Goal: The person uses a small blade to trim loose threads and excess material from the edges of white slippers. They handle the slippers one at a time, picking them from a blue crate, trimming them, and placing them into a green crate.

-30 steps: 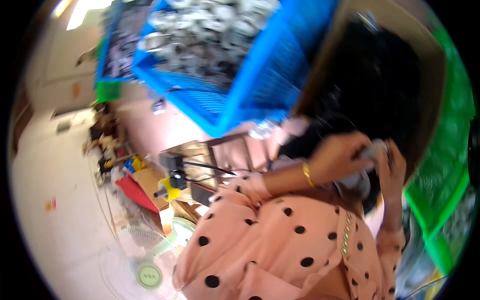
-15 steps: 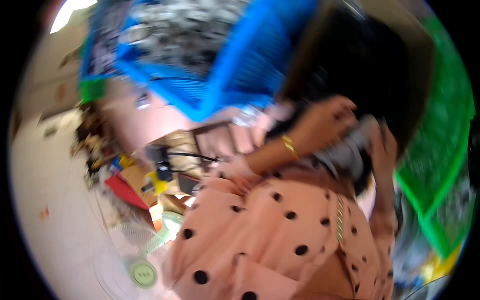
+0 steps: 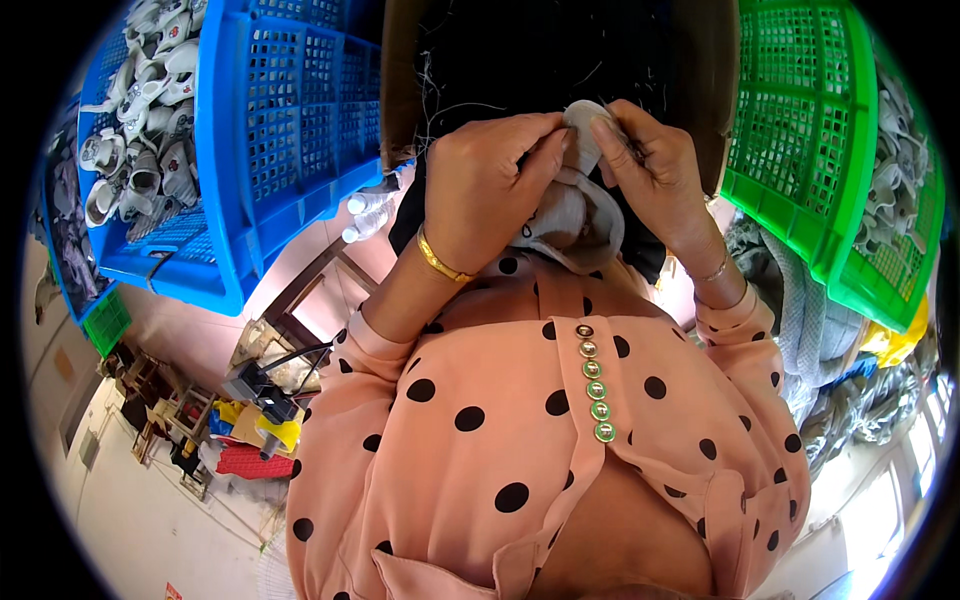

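View swung | hands (image 3: 490,185): grey shoe (image 3: 557,212) | long axis away from blouse (image 3: 470,420)

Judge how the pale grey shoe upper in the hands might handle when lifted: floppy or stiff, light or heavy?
The shoe upper is probably fairly floppy, since its thin edges curve and bend. It is likely light, its thin walls surrounding an opening. Slipping seems unlikely: the surface looks matte where left hand and right hand pinch it.

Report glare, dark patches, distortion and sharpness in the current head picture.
All in the head view: glare washes out the window at lower right; the cardboard box is nearly black inside; fisheye distortion bends the green crate; the left hand, right hand and grey shoe upper look fairly sharp.
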### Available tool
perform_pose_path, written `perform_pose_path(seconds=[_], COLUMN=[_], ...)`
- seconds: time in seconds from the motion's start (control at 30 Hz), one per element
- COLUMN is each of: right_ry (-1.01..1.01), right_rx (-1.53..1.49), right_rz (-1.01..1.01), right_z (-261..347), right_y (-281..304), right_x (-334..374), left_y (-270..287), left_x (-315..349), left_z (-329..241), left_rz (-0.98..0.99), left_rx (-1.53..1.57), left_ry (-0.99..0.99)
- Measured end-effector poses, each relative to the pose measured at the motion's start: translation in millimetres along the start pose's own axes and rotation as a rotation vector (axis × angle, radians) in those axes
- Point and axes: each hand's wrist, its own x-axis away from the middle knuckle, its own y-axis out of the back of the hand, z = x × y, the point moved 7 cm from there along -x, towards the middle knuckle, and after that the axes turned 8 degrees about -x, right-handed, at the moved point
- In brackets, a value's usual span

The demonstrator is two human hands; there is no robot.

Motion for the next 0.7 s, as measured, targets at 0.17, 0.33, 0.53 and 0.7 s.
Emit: perform_pose_path(seconds=[0.17, 0.33, 0.53, 0.7], right_ry=[0.039, -0.169, -0.153, -0.082], right_rx=[0.054, -0.244, -0.301, -0.109], right_rz=[0.034, -0.027, -0.054, -0.037], right_z=[-4, -21, -22, -7], right_y=[-1, 1, -1, 0], right_x=[-3, 0, -2, -2], left_y=[-1, -12, -6, -1], left_x=[-7, 0, -1, -3], left_z=[-4, 37, 20, 1], left_rz=[0.058, 0.093, 0.012, 0.029], left_rx=[-0.135, 0.331, 0.315, -0.077], left_ry=[-0.021, 0.506, 0.263, 0.003])
